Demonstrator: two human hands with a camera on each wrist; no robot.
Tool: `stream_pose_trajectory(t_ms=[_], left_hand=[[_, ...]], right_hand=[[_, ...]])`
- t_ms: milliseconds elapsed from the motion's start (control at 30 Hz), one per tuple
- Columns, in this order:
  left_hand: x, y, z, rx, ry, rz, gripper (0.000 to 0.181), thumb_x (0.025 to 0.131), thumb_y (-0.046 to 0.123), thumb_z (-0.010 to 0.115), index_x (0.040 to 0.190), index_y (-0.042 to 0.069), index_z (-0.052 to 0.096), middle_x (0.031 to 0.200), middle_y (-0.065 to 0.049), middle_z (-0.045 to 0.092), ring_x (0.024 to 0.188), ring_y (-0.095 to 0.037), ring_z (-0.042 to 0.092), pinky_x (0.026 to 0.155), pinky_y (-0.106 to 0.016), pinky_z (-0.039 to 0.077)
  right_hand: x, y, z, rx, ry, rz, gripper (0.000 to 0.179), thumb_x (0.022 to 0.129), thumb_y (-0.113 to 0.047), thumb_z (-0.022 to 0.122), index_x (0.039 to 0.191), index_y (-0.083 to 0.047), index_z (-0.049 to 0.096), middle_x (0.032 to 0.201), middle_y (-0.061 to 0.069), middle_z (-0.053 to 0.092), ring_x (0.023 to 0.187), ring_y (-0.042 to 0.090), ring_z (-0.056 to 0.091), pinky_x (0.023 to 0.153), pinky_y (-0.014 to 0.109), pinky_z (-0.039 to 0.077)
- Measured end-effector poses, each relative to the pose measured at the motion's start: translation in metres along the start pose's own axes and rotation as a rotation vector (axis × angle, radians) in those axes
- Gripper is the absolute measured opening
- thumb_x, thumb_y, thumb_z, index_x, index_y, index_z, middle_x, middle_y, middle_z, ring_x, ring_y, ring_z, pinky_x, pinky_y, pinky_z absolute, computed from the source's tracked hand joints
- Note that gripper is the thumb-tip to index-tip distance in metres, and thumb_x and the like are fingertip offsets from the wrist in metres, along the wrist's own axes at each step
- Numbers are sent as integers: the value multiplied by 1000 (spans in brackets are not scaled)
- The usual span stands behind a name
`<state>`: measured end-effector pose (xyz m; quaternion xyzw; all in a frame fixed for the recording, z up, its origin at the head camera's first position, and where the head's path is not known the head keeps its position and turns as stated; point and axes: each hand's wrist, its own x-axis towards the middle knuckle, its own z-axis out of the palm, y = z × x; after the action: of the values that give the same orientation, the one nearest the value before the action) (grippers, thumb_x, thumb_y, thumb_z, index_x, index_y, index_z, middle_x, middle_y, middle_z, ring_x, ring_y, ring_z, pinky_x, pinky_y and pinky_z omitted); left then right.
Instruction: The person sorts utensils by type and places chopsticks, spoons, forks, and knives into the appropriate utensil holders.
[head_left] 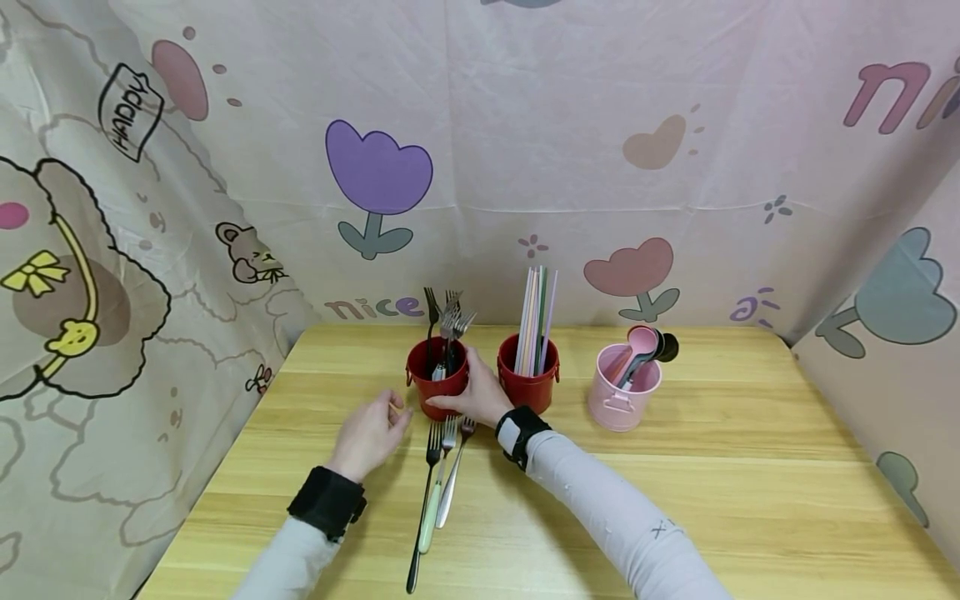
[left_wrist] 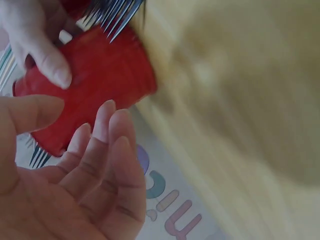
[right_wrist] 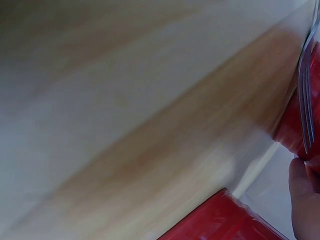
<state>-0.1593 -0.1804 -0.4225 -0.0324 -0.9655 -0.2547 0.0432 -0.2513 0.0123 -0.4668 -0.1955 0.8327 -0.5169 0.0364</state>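
My right hand (head_left: 483, 393) grips the right side of a red bucket (head_left: 433, 402), thumb across its front. Several forks (head_left: 450, 321) stand in this bucket with their tines up. To the left of it is my left hand (head_left: 370, 437), its fingers loosely bent and holding nothing. Seen from the left wrist, the left fingers (left_wrist: 102, 150) curve in front of the red bucket (left_wrist: 100, 75). Three forks lie on the table with tines toward the bucket: a black one (head_left: 422, 525), a green-handled one (head_left: 431, 518) and a silver one (head_left: 450, 492).
Right of the gripped bucket stands a second red bucket (head_left: 528, 392) with several straws (head_left: 536, 321). A pink bucket (head_left: 618, 410) holding spoons (head_left: 643, 343) is farther right. Behind the wooden table (head_left: 720, 500) hangs a printed cloth (head_left: 525, 125).
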Motion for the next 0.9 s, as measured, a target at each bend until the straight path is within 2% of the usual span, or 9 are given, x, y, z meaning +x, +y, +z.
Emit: stream_pose_trajectory(t_ms=[233,467,900], left_hand=[[-20,-2,14,14,-85,-26,18,95,19,66,102,4,60,66,-1,58,52,-12,48,49,-25,36],[-36,3,27,21,-166,-36,17,93,18,69,101,5,60,62,2,52,51,-11,46,48,-25,33],[-43,6,39,108,-177,10,18,90,20,72,91,7,60,61,2,47,53,-13,44,48,-26,29]], right_hand=[[0,0,0,-1,0,3,99,76,-35,89,153,-18,29,151,6,53,136,23,55,113,43,46],[-1,-2,0,1,-2,25,99,76,-36,89,153,-18,29,151,6,52,136,23,55,114,44,46],[-1,-1,0,0,0,24,98,77,-36,89,153,-19,29,151,6,52,136,24,54,114,44,46]])
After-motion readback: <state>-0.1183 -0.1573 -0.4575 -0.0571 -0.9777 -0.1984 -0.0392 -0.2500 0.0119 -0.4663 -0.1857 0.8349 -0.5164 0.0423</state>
